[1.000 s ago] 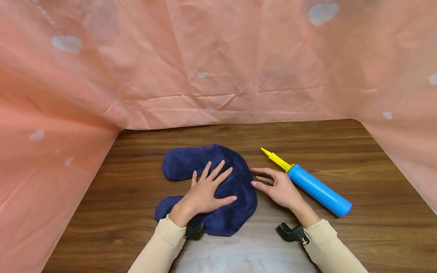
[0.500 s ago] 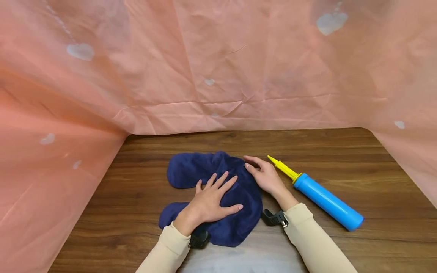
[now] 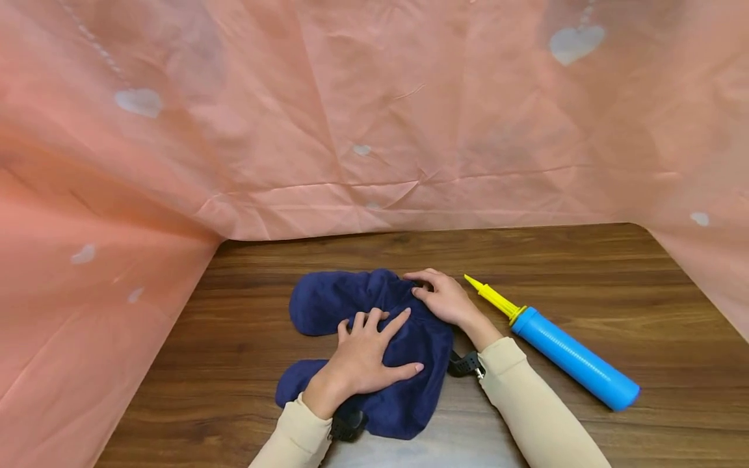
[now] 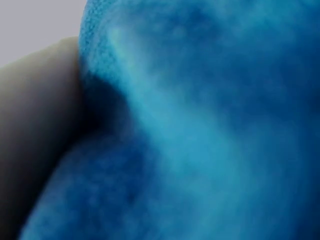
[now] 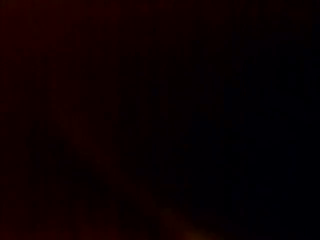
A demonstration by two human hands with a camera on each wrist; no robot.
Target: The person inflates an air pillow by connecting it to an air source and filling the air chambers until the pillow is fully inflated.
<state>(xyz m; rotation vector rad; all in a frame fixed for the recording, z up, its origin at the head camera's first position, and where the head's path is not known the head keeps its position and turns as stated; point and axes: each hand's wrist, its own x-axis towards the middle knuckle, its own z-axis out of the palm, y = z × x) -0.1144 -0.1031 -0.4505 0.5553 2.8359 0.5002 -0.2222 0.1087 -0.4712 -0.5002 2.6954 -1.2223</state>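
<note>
A navy plush U-shaped neck pillow [image 3: 424, 364] lies flat on the wooden table, its two arms pointing left in the head view. My left hand [image 3: 365, 357] rests spread on its middle, thumb and index finger straight, the other fingers bent toward the inner edge. At the pillow's upper right edge, my right hand [image 3: 447, 299] pinches the cloth between thumb and curved fingers; the fingertips are partly hidden. Up close, the left wrist view shows the pillow's blurred blue plush [image 4: 200, 150]. The right wrist view is almost black.
Right of the right hand lies a blue hand pump [image 3: 576, 357] with a yellow nozzle [image 3: 491, 296], angled on the wooden table [image 3: 234, 364]. A pink cloth with hearts [image 3: 363, 117] hangs around the back and sides.
My right hand has moved from beside the pillow up and left onto its upper right edge, where the cloth bunches. Several left fingers have bent. The head view has shifted slightly.
</note>
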